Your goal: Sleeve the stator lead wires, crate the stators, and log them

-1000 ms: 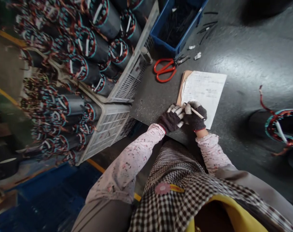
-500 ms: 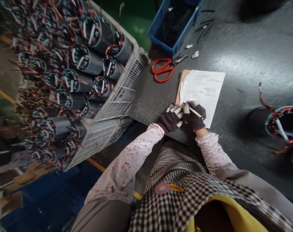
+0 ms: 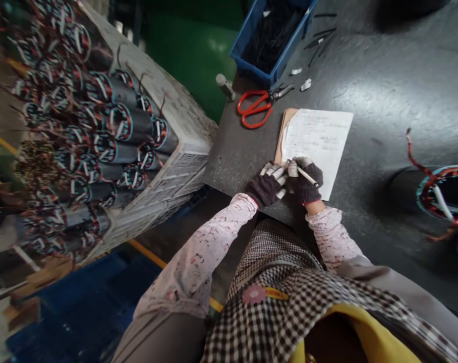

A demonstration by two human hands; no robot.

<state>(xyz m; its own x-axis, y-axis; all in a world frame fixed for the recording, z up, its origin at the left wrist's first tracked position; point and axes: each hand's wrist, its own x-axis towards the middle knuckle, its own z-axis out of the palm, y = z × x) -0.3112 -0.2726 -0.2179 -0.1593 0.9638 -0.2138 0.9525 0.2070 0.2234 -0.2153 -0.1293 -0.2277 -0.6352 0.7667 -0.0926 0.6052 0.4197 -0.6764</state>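
My right hand (image 3: 306, 181), in a dark glove with pale fingertips, is closed around a white pen (image 3: 307, 176). It rests on the lower part of an open notebook (image 3: 320, 136) with handwriting across the page. Beside it, my left hand (image 3: 267, 185), gloved alike, lies over the notebook's lower left corner with fingers extended. The fingertips of both hands come close together, and the pen's tip is hard to make out between them. Above the notebook's left corner lie red-handled scissors (image 3: 256, 107), their blades towards the blue bin.
A blue bin (image 3: 251, 73) of black strips stands at the table's far edge, scraps beside it. A wire-wound motor stator (image 3: 421, 196) sits on the right. Left of the table, grey crates (image 3: 187, 136) hold several stators (image 3: 119, 123). A white cylinder (image 3: 225, 85) stands at the table's edge.
The stacked crates of stators have shifted left, turned and uncovered more green floor and the white cylinder. Both hands stay almost in place on the notebook.
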